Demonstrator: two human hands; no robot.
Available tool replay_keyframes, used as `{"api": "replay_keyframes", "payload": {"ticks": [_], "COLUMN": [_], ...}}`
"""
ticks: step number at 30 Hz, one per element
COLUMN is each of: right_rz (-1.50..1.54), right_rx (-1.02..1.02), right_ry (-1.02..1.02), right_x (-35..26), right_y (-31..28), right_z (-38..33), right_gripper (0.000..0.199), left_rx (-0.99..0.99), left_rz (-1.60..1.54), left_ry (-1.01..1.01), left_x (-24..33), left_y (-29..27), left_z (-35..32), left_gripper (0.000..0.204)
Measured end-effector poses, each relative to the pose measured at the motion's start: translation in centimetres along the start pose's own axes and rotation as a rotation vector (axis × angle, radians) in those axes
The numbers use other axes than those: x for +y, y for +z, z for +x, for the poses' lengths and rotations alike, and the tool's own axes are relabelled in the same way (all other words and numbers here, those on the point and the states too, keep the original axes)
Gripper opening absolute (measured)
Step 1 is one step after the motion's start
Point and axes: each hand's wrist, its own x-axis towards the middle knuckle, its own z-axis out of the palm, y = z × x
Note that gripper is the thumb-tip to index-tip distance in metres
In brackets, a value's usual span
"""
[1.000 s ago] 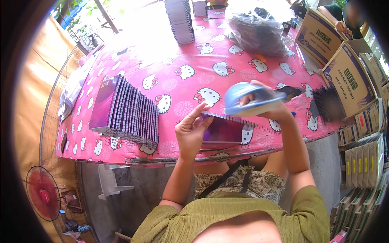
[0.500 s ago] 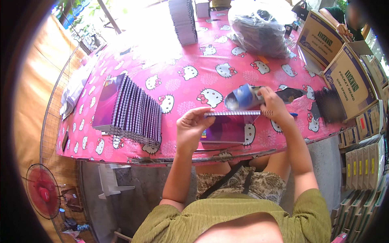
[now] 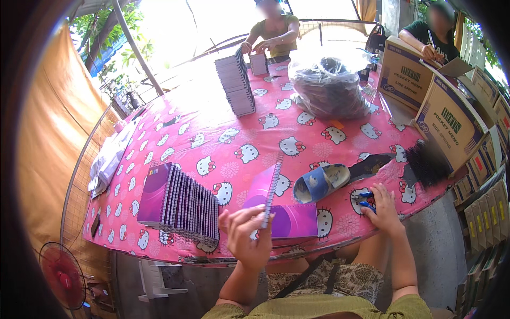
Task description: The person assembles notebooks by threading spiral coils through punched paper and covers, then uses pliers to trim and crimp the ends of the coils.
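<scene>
My left hand [image 3: 247,236] grips a purple spiral notebook [image 3: 265,189] by its wire edge and holds it upright on the pink cat-print tablecloth [image 3: 223,143]. Another purple notebook [image 3: 297,220] lies flat just to its right. A blue sandal [image 3: 319,183] lies on the table behind it. My right hand [image 3: 382,207] is closed over a small blue-handled tool [image 3: 364,198] near the front edge. A slanted row of purple spiral notebooks [image 3: 180,204] lies left of my left hand.
A tall stack of notebooks [image 3: 236,85] and a clear bag of dark coils [image 3: 326,87] stand far across the table. Cardboard boxes [image 3: 446,122] crowd the right side, with black coils [image 3: 427,162] beside them. Two people work at the far side. A red fan [image 3: 61,276] stands lower left.
My right hand has let go of the blue sandal, which now lies on the table, and moved right onto the blue-handled tool. My left hand has tipped the notebook upright.
</scene>
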Motion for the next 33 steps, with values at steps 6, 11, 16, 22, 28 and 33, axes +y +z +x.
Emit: {"api": "replay_keyframes", "payload": {"ticks": [6,11,16,22,28,33], "right_rz": [0.475,0.704,0.615,0.569,0.589,0.623], "right_rx": [0.094,-0.011,0.034,0.041,0.018,0.017], "right_ry": [-0.002,-0.172,-0.277,-0.357,-0.316,-0.295], "right_x": [-4.0,-11.9,-14.6,-15.3,-15.0,-14.4], "right_y": [-1.5,-3.8,-4.5,-4.8,-5.0,-5.0], "right_z": [-1.2,-2.7,-2.9,-2.2,-2.6,-3.0], "right_gripper": [0.039,0.039,0.044,0.045,0.045,0.044], "left_rx": [-0.463,-0.281,-0.24,-0.191,-0.268,-0.359], "left_rz": [-0.083,-0.227,-0.263,-0.276,-0.419,-0.362], "left_ry": [-0.153,-0.315,-0.349,-0.351,-0.5,-0.13], "left_x": [0.1,-0.2,0.4,0.1,0.5,-1.6], "left_y": [0.6,1.4,2.0,1.9,1.1,-0.1], "left_z": [-4.6,-6.1,-6.1,-6.4,-7.1,-7.9], "left_gripper": [0.038,0.026,0.026,0.025,0.027,0.032]}}
